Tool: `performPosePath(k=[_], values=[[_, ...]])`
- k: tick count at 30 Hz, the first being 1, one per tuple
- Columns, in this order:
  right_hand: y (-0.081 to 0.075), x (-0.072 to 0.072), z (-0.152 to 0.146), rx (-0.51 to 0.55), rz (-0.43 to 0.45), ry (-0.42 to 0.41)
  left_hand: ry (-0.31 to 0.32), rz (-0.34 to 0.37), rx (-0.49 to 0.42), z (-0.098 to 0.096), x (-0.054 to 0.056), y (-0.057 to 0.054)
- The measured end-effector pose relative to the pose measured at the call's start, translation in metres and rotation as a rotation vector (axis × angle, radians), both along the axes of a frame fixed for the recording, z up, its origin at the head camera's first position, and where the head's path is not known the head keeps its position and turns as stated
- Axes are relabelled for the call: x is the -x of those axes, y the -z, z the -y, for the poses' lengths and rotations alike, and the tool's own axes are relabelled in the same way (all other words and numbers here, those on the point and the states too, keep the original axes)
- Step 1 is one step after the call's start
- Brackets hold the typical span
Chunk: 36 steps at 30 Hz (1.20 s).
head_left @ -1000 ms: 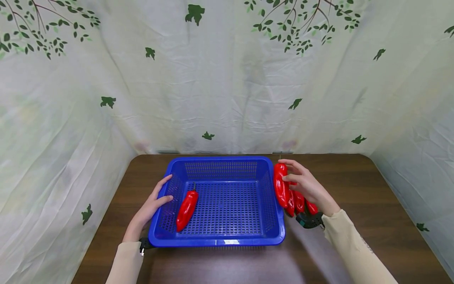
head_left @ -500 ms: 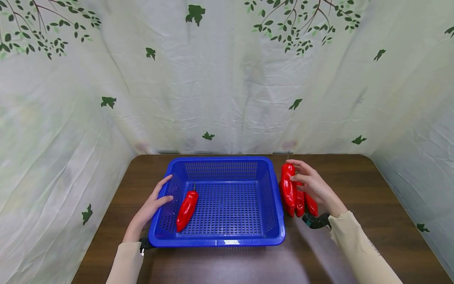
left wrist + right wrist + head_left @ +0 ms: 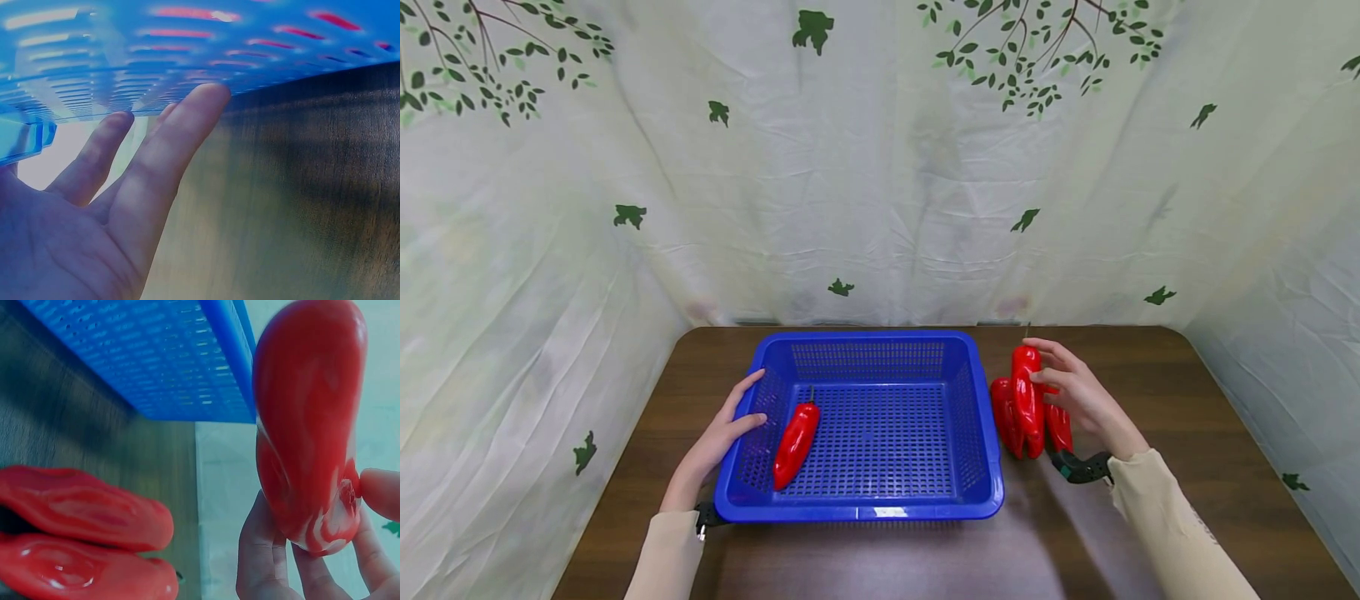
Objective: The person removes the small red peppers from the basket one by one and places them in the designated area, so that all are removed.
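My right hand (image 3: 1078, 396) holds a glossy red pepper (image 3: 1027, 392), stem up, right of the blue plastic basket (image 3: 865, 511). In the right wrist view, thumb and fingers grip this held pepper (image 3: 309, 419) near its stem end. Lower left in that view, two more red peppers (image 3: 87, 506) lie side by side on the table. My left hand (image 3: 722, 429) holds the basket's left rim, two fingertips over the edge; the left wrist view shows the other fingers (image 3: 150, 181) extended against the slotted outer wall. Inside the basket, at its left, lies one red pepper (image 3: 796, 446).
Other red peppers (image 3: 1004, 412) lie on the brown wooden table (image 3: 1195, 433) beside the basket's right wall, partly hidden by the held one and my hand. A pale curtain (image 3: 880, 167) with leaf prints hangs behind the table and along both sides.
My right hand has moved to the right with the pepper, from beside the basket's right rim to over the loose peppers. My left hand and the basket have stayed in place.
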State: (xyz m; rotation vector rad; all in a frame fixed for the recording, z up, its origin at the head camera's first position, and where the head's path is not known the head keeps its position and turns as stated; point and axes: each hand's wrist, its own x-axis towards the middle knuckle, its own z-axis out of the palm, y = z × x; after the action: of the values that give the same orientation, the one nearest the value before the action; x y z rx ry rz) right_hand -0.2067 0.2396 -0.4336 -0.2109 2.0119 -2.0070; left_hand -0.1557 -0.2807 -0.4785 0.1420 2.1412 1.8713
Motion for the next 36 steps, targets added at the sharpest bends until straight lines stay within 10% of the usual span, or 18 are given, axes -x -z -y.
performPosePath(k=[36], values=[[0.011, -0.005, -0.049, 0.03, -0.003, 0.054, -0.017, 0.001, 0.036, 0.002, 0.003, 0.005]])
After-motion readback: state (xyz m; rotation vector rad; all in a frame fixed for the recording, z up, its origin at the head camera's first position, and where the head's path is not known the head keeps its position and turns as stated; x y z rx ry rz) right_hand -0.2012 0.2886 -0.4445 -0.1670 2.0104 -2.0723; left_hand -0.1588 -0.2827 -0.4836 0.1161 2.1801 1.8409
